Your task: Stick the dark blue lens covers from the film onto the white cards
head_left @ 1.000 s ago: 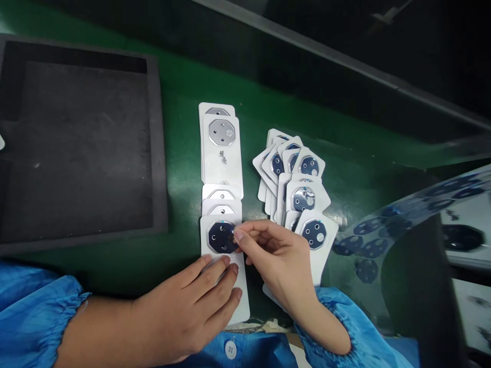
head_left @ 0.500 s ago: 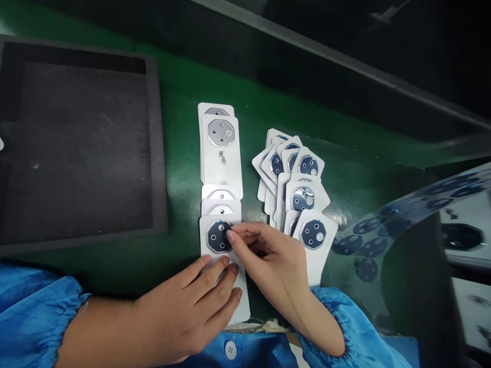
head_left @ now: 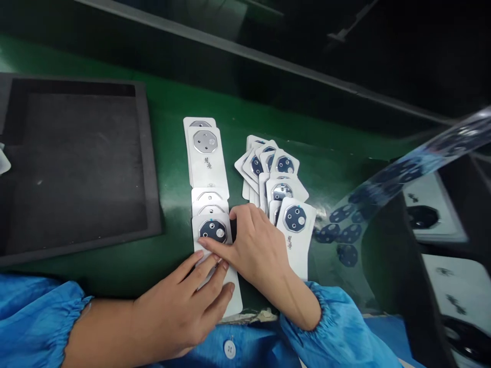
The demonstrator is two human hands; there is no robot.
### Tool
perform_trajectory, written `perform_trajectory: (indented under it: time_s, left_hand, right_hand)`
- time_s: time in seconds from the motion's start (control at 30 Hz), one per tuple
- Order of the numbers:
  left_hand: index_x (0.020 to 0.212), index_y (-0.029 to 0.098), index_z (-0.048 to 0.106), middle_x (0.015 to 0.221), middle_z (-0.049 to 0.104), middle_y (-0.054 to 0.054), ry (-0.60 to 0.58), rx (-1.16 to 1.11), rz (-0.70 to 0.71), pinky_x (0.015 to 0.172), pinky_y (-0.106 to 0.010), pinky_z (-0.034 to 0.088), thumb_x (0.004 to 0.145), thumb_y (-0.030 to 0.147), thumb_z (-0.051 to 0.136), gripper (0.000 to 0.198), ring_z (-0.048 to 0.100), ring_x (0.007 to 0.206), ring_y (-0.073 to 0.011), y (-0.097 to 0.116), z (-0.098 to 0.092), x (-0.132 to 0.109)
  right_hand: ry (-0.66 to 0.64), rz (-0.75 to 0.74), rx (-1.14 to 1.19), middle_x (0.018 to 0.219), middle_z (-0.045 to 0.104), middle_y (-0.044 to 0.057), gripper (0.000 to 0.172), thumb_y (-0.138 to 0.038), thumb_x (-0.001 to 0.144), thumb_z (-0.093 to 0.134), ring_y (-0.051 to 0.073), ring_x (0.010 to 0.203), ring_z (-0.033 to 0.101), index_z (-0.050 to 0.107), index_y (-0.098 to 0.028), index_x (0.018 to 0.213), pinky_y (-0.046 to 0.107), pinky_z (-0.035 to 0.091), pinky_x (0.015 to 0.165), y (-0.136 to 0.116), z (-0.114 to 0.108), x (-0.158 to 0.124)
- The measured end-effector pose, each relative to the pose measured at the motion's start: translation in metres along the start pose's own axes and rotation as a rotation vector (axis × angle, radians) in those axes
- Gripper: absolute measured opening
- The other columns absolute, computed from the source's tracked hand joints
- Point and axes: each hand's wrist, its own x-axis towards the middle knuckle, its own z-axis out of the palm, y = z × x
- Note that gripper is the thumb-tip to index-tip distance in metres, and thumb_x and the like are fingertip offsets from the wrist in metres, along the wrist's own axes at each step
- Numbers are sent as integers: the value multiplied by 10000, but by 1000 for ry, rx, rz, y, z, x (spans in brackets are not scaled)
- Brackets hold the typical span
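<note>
Flat on a white phone-back-like panel point(head_left: 232, 299), my left hand point(head_left: 184, 304) lies with its fingers stretched out, holding nothing. A dark blue octagonal film point(head_left: 214, 228) with round holes sits near the top of this panel. Across the film's lower edge lies the thumb of my right hand point(head_left: 259, 245). Its other fingers are bent beside the panel's right edge, apart from the thumb. Above, overlapping white panels point(head_left: 209, 174) with silvery octagons form a column. To the right, a fanned pile of white panels point(head_left: 299, 245) bears dark octagons.
A black shallow tray point(head_left: 151, 168) stands on the green tabletop point(head_left: 169, 158) at left. At right, a clear sheet point(head_left: 368, 204) carrying several dark octagonal films curves upward. Beyond it, more white panels point(head_left: 454, 286) lie in a dark holder. A ledge runs along the back.
My right hand has gone from pinching at the film's right edge to laying its thumb across the film's lower part. My left hand stays on the panel. The view has shifted slightly.
</note>
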Motion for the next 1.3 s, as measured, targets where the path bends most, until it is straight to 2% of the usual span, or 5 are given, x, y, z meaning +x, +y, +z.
perform_trajectory:
  time_s: [0.4,0.77,1.03,1.17,1.3]
  left_hand:
    - [1400,85,558,1478,527,-225,-46,-2,3,1154,-577,330,979,520,575,606,493,1361,-423,1,-4,0]
    - [1495,84,453,1563,411,-254,-42,-50,2,1139,-586,410,959,500,630,701,421,1428,-438,0,-7,-2]
    - [1621,145,247,1635,218,-308,30,-5,-117,1115,-705,374,808,473,793,1032,221,1507,-530,4,-5,-7]
    - [1564,106,366,1623,283,-295,-77,69,-159,1170,-679,284,835,602,709,945,185,1524,-512,4,-2,-5]
    - [1491,179,488,1575,422,-216,-39,106,-110,1228,-649,132,935,673,578,749,315,1494,-442,2,0,-5]
  right_hand:
    - [-132,106,144,775,600,47,331,-349,1081,403,218,725,566,466,-229,779,336,385,637,-1,-4,-2]
    - [-327,328,748,755,554,-25,241,-427,980,582,154,677,536,504,-222,881,289,431,617,-2,-28,-2]
    - [139,643,1103,720,663,-22,442,-498,846,783,162,615,623,618,-235,1159,259,490,533,44,-65,-6]
    - [296,601,736,741,682,12,434,-473,874,741,215,681,660,649,-221,1215,349,554,611,75,-56,-21]
    - [497,326,88,1189,681,178,259,-375,908,695,365,1164,616,738,-199,1094,525,555,906,103,-38,-34]
